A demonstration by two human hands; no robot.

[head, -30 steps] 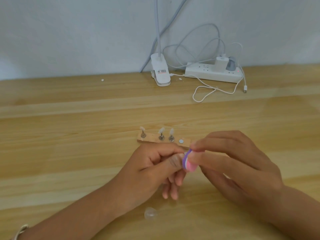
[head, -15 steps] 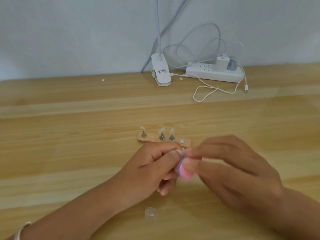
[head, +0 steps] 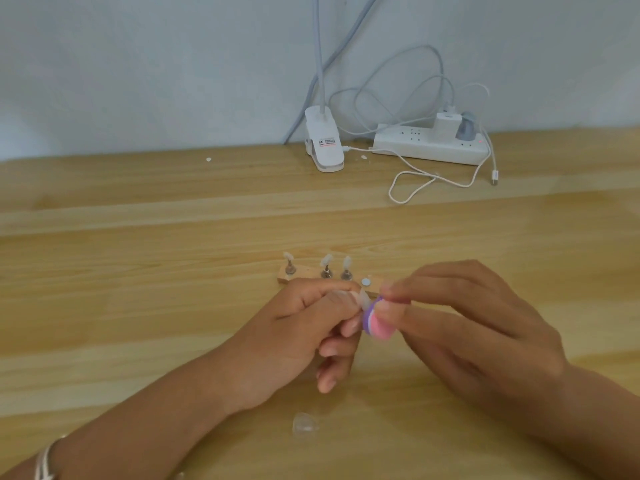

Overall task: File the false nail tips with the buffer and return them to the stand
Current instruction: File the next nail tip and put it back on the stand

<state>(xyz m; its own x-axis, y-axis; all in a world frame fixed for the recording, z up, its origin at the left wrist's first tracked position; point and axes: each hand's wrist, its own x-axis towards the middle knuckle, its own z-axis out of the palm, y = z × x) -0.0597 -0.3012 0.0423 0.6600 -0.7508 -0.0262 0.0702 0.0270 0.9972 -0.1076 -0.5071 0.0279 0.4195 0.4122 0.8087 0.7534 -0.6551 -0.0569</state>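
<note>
I judge this to be the filing step. My left hand [head: 298,327] pinches one nail tip [head: 364,299] between thumb and forefinger, and its other fingers hang loosely curled below. My right hand [head: 467,327] is closed narrowly round the buffer [head: 375,325], a small pink and purple pad, with the thumb under it and the fingers over the top. The purple face of the buffer meets the tip just off the left fingertips, in the gap between the two hands. Both hands are held above the table [head: 138,306].

The stand [head: 283,280] lies just beyond the left knuckles, with three tips [head: 326,260] upright on their pegs. A bare metal disc [head: 365,281] sits beyond the pinched tip, and I take it to be this tip's seat. Another loose clear tip [head: 304,424] lies on the near side of the left hand, well apart from the stand.

The next move calls for short, light strokes with a firm left pinch, since the tip is small and slick and could flick away. After that the left hand needs a short reach forward to set the tip on the bare disc, without knocking the neighbouring peg. I cannot tell how much of the edge is filed.
</note>
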